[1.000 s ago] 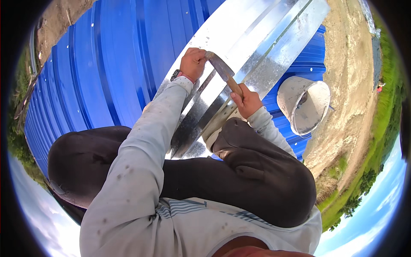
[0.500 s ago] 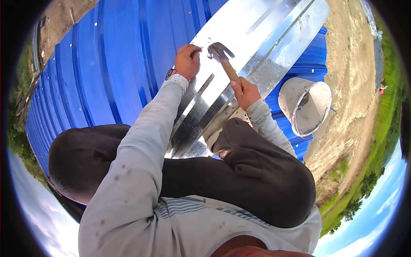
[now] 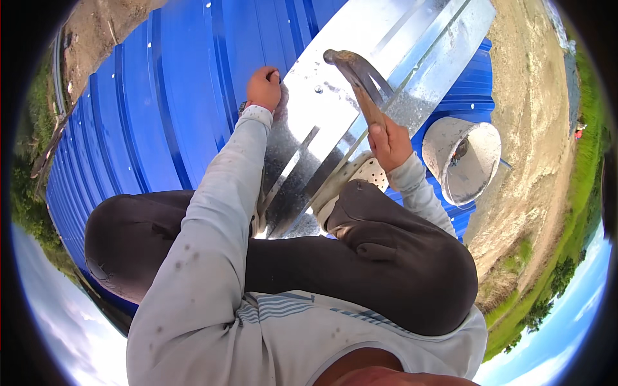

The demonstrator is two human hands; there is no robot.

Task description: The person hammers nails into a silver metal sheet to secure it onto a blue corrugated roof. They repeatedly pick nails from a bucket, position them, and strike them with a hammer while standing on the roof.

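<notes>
My right hand (image 3: 391,143) grips the wooden handle of a claw hammer (image 3: 360,71), its dark metal head raised over a shiny metal sheet (image 3: 302,109). Below and left of the hammer head, a small round fastener head (image 3: 318,89) shows on the sheet, apart from the hammer. My left hand (image 3: 264,89) rests at the sheet's left edge, by the blue ribbed roofing (image 3: 187,83). Its fingers are curled in; whatever they hold, if anything, is hidden.
A whitish bucket (image 3: 440,145) with dark contents lies tilted on the blue roofing to the right. My legs are folded close, with a perforated light shoe (image 3: 371,172) on the metal sheet. Bare earth (image 3: 531,128) and grass lie beyond the roof's right edge.
The hammer has lifted off the fastener and swung up and to the right with my right hand. My left hand has drawn back leftward from the fastener.
</notes>
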